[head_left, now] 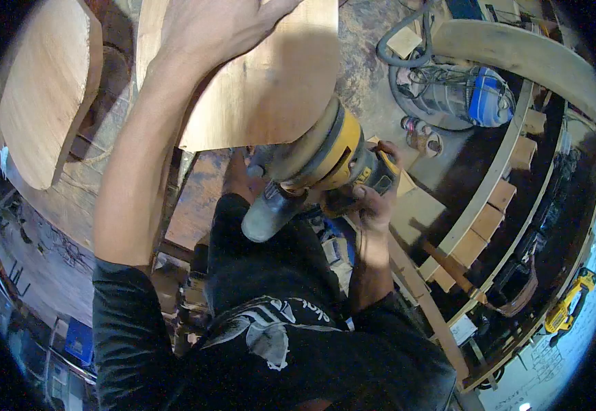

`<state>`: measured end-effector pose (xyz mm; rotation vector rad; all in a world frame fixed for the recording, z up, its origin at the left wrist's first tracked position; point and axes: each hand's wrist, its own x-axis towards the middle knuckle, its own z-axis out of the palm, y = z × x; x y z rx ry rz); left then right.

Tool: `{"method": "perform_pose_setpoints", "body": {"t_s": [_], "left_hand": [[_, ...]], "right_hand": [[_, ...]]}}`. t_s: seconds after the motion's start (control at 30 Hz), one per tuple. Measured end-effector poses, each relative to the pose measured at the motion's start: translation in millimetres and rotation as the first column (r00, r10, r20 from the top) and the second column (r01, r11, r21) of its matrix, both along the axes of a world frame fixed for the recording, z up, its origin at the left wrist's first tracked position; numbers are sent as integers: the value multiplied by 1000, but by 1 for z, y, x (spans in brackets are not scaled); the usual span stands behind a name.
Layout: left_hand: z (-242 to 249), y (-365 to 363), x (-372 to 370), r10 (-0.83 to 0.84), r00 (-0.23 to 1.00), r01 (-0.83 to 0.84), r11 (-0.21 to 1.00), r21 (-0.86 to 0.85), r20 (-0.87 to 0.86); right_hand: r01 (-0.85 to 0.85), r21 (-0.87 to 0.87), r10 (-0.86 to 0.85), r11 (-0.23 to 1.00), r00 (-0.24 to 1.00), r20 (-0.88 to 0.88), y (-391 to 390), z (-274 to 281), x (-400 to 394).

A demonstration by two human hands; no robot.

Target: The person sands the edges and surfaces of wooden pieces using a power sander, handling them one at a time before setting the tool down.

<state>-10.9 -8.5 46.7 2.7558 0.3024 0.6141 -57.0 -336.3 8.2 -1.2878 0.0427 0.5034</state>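
Note:
My left hand (219, 27) lies flat on a pale wooden board (270, 89) with a curved edge. Its thumb stretches to the right, while the fingertips run out of view at the top. In my right hand (374, 204) is a yellow and black power sander (339, 161), gripped by its body. The sander's round head is tilted against the board's lower right edge. A grey dust canister (270, 216) sticks out from the tool towards my body.
Another shaped wooden board (51, 89) lies at the left. At the upper right stands a blue and grey shop vacuum (483, 96) with a coiled hose (394, 51). A curved wooden frame with blocks (503, 195), a hammer (455, 270) and a yellow tool (570, 301) are on the right.

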Motion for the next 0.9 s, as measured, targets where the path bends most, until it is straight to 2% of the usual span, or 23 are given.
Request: {"method": "perform_pose_setpoints", "body": {"t_s": [0.13, 0.2, 0.23, 0.3, 0.37, 0.4, 0.43, 0.5, 0.53, 0.63, 0.73, 0.8, 0.9], "left_hand": [[-5, 0, -2, 41, 999, -42, 998, 40, 25], [-5, 2, 1, 23, 999, -25, 997, 70, 28], [-6, 3, 2, 24, 999, -22, 998, 62, -22], [-9, 6, 4, 6, 997, 0, 997, 73, -76], [-8, 5, 6, 43, 998, -37, 994, 101, -54], [-2, 2, 6, 68, 989, -64, 997, 35, -131], [-1, 3, 8, 49, 989, -42, 998, 55, -138], [-7, 9, 5, 27, 986, -23, 999, 27, -166], [-12, 9, 5, 1, 999, 2, 997, 72, -44], [-6, 6, 5, 21, 995, -14, 998, 63, -101], [-3, 3, 5, 16, 994, -11, 999, 46, -110], [-4, 4, 5, 14, 993, -8, 999, 49, -119], [-4, 4, 4, 32, 990, -27, 999, 33, -141]], "right_hand": [[-18, 6, 18, 1000, 996, 88, -8, -14, -2], [-82, -48, 88, 996, 984, 153, -12, -17, -2], [-59, -30, 63, 998, 986, 153, -11, -15, -3], [-43, -120, 61, 992, 987, 149, -6, -6, -5], [-12, -37, 16, 999, 994, 112, -2, -11, -9], [-1, 26, -1, 1000, 997, 75, -1, -13, -10], [21, 45, -24, 999, 997, 66, -4, -20, -12], [-24, -69, 39, 997, 976, 215, -11, -34, -16], [-6, -50, 16, 999, 978, 208, -11, -34, -17], [-57, 3, 54, 998, 966, 251, -7, -28, -18], [-66, -33, 72, 997, 956, 284, -9, -28, -18], [-97, -163, 149, 982, 927, 345, -11, -28, -14], [-40, -161, 98, 986, 923, 371, -5, -23, -7]]}}
